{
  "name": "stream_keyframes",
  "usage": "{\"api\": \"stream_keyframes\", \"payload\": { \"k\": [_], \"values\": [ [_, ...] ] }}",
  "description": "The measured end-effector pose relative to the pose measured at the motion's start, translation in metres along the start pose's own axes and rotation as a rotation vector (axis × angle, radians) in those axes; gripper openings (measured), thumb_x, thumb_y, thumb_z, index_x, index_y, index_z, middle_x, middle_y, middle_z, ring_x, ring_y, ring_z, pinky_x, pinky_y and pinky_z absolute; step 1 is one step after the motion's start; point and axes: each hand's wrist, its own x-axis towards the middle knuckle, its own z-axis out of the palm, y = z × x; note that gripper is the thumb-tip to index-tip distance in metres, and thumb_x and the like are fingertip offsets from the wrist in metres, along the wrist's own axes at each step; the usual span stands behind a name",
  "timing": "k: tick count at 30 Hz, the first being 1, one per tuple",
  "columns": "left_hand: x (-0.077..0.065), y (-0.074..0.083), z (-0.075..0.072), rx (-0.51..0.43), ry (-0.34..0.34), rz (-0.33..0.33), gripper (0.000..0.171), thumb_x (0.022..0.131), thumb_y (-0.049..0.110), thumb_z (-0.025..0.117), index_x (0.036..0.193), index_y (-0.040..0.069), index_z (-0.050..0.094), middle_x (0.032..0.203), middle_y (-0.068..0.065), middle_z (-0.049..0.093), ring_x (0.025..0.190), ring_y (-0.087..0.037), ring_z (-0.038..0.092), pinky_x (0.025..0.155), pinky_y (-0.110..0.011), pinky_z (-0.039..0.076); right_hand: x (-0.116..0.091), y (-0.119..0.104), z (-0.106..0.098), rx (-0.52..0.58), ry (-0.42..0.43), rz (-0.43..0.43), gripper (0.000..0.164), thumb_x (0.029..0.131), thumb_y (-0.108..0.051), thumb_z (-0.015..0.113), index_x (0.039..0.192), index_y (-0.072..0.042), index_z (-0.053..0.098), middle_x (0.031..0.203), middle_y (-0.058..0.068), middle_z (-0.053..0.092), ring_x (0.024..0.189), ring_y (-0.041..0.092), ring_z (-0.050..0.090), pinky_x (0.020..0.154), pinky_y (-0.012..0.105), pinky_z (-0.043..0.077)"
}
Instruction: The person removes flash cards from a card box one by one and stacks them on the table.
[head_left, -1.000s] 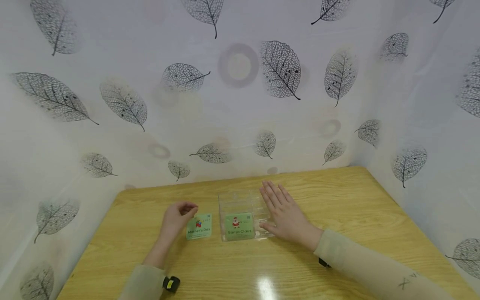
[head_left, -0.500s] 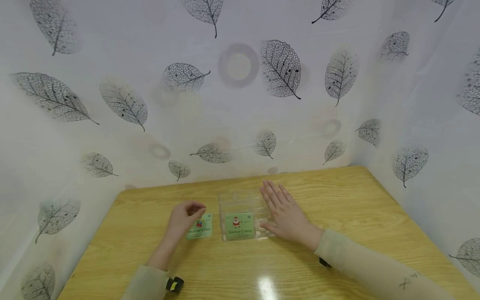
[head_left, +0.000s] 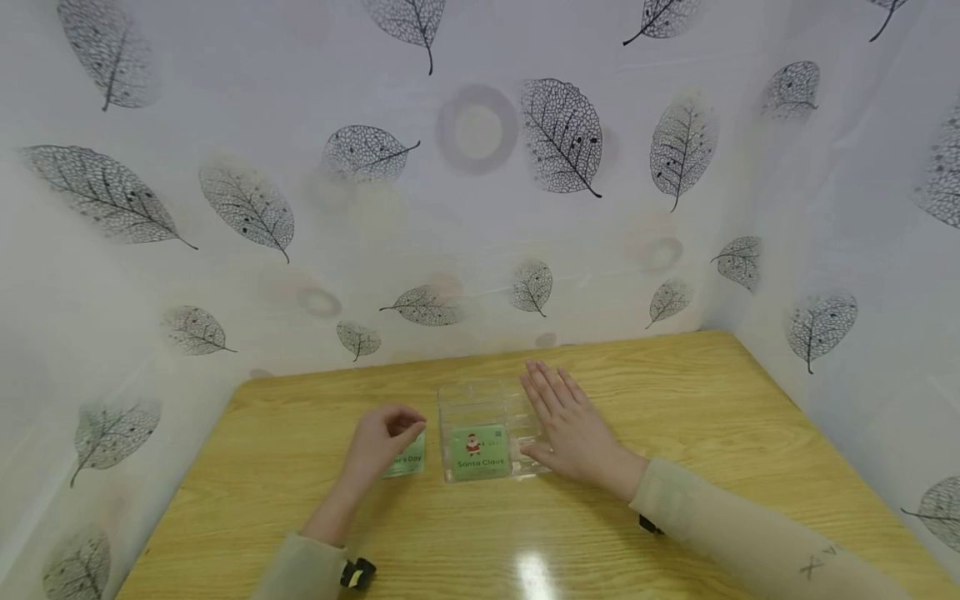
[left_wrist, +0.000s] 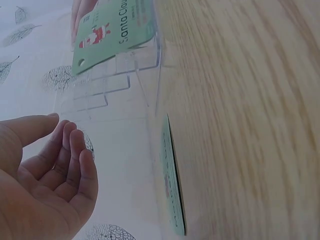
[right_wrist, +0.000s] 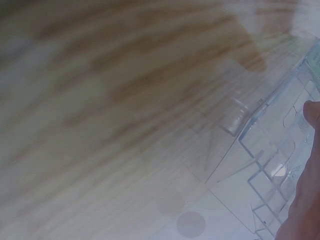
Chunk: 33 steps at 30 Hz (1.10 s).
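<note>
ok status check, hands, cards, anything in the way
Left hand empty, above loose green card. Right hand resting on clear holder, Santa Claus card inside. No obstruction seen between Left hand and loose green card.

Toward the worktop's (head_left: 675, 400) far edge, a green card (head_left: 481, 452) reads "Santa Claus", a half-covered card (head_left: 409, 461) "…'s Day"; the right sleeve (head_left: 750, 525) bears an X-like mark.

mother's day card (head_left: 408, 463) lies on the table (head_left: 427, 537), left of the tray (head_left: 474, 398); santa claus card (head_left: 481, 452) inside.
</note>
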Motion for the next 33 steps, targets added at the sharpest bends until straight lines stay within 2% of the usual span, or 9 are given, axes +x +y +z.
{"api": "stream_keyframes", "payload": {
  "k": [4,17,33],
  "values": [
    [-0.002,0.004,0.004,0.014,-0.015,-0.007,0.006,0.095,0.006,0.078,0.101,0.006,0.078,0.093,-0.006,0.077,0.080,-0.009,0.064,0.072,-0.019,0.052,0.000,0.000,-0.001,0.005,-0.003,0.002,0.108,0.098,-0.072,0.055,0.168,0.001,0.016,0.178,0.020,0.007,0.166,0.038,0.012,0.135,0.054,0.013],
    [-0.002,0.006,0.017,0.038,-0.031,0.016,0.006,0.094,0.004,0.078,0.099,0.007,0.078,0.090,-0.004,0.076,0.078,-0.010,0.063,0.070,-0.019,0.053,-0.001,-0.001,-0.002,-0.015,-0.014,-0.001,0.108,0.099,-0.073,0.053,0.167,0.002,0.017,0.178,0.021,0.007,0.166,0.038,0.013,0.135,0.054,0.015],
    [-0.006,0.011,0.024,0.027,-0.068,0.024,0.004,0.095,0.006,0.078,0.098,0.009,0.078,0.089,-0.002,0.075,0.078,-0.010,0.063,0.070,-0.019,0.052,-0.001,0.000,-0.001,-0.025,-0.012,-0.002,0.108,0.099,-0.074,0.052,0.167,0.002,0.017,0.178,0.021,0.007,0.166,0.038,0.014,0.135,0.054,0.015]
  ]
}}
